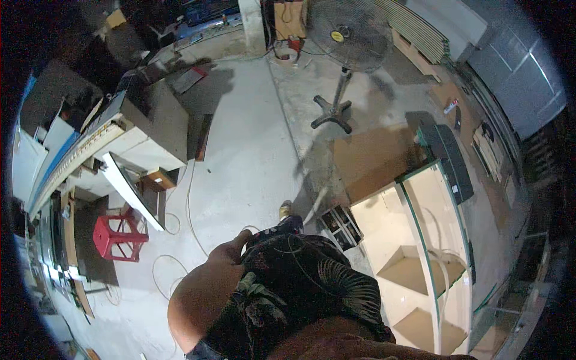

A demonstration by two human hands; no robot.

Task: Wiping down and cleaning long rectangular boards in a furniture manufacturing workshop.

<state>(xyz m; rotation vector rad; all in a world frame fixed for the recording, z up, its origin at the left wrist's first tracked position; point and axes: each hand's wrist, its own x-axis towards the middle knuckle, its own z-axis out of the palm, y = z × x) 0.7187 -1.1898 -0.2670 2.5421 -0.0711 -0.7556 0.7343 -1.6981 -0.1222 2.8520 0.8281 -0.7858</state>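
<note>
The left hand holds nothing, fingers curled. The right hand is out of sight. Right of it, the cabinet (on its side) has bare shelves.

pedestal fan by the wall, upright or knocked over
Upright: the pedestal fan stands on its cross-shaped base flat on the concrete floor, pole rising to the round grille.
</note>
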